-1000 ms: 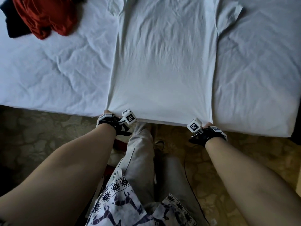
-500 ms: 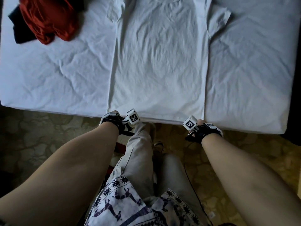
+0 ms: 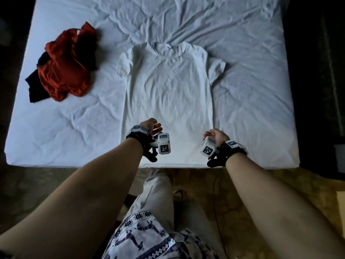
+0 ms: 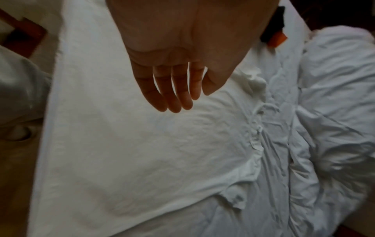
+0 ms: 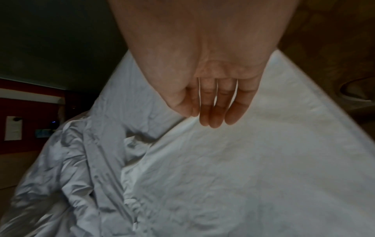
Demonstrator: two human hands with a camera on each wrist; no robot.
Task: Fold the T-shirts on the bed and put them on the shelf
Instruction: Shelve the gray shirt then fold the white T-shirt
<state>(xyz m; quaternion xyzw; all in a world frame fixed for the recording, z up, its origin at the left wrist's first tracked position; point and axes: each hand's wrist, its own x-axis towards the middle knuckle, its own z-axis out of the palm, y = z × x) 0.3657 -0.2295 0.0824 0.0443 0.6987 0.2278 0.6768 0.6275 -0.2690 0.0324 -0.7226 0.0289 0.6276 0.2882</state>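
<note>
A white T-shirt (image 3: 169, 94) lies spread flat, front up, on the bed (image 3: 65, 124), its hem at the near edge. My left hand (image 3: 153, 126) hovers over the shirt's lower left corner with straight fingers (image 4: 172, 96) and holds nothing. Above the lower right corner my right hand (image 3: 214, 135) also hangs empty, its fingers (image 5: 213, 112) relaxed over the white T-shirt (image 5: 243, 168). The left wrist view shows the white T-shirt (image 4: 142, 152) below the palm. A crumpled red T-shirt (image 3: 65, 64) lies on a black garment (image 3: 37, 90) at the bed's left.
Wrinkled white sheet (image 3: 252, 81) covers the bed around the shirt. A bunched duvet (image 4: 334, 112) lies toward the head of the bed. Patterned carpet (image 3: 28, 193) is in front of the bed, where my legs (image 3: 162, 202) stand. The room's edges are dark.
Both hands gripped the shirt's hem at the bed edge; now they have let go and risen above the lower corners. The head view has pulled back, showing the whole shirt.
</note>
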